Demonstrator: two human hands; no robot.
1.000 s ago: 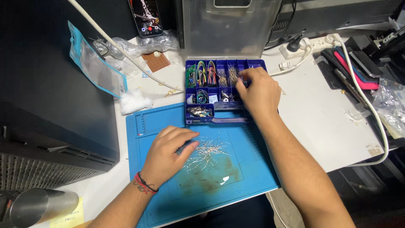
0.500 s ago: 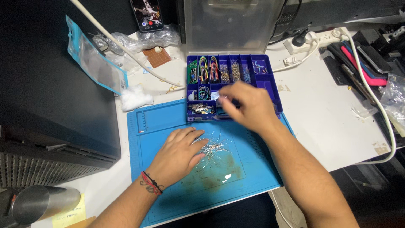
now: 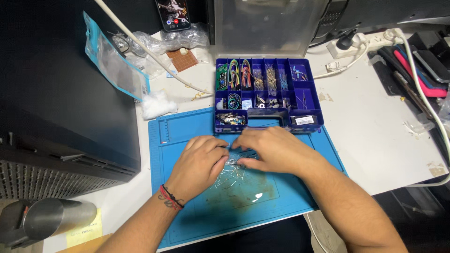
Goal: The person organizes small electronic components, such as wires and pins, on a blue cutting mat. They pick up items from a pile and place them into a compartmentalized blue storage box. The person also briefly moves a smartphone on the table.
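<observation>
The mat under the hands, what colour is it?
The mat is blue, seen in the head view.

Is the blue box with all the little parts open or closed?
Open. The blue box has its clear lid standing up behind it, so the compartments of wires and small parts show.

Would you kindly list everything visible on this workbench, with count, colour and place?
work mat: one, blue, table centre
thin metal parts: a scattered pile, silvery, on the mat between the hands
compartment box: one, dark blue, behind the mat, lid open
phone: one, dark, top centre
cotton wad: one, white, left of the box
power strip: one, white, upper right
left hand: on the pile
right hand: on the pile
</observation>
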